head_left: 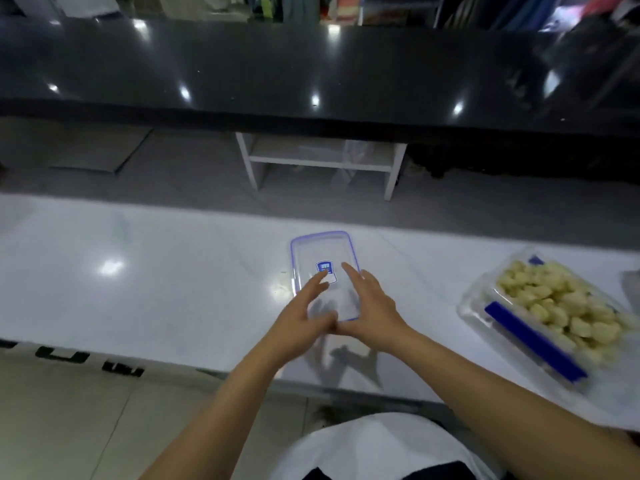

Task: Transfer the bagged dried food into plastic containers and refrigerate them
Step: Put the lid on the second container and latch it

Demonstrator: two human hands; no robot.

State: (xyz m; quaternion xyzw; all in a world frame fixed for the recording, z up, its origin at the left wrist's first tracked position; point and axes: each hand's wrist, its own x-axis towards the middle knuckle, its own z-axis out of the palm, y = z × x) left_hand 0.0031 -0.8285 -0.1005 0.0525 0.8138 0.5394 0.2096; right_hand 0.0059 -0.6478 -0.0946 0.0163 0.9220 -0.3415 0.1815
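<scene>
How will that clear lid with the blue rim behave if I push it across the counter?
The lid looks thin and flat, so probably light and slightly flexible. On the glossy white counter it would likely slide easily, not tip.

Near end of the clear lid (323,252), lower centre of frame, is covered by the left hand (298,322) and right hand (372,315); contact cannot be confirmed. Lid label print is too small to read. The container (540,315) at right is motion-blurred. A grey object (632,284) is cut off by the right edge, unidentifiable. Upper background is blurred.
</scene>
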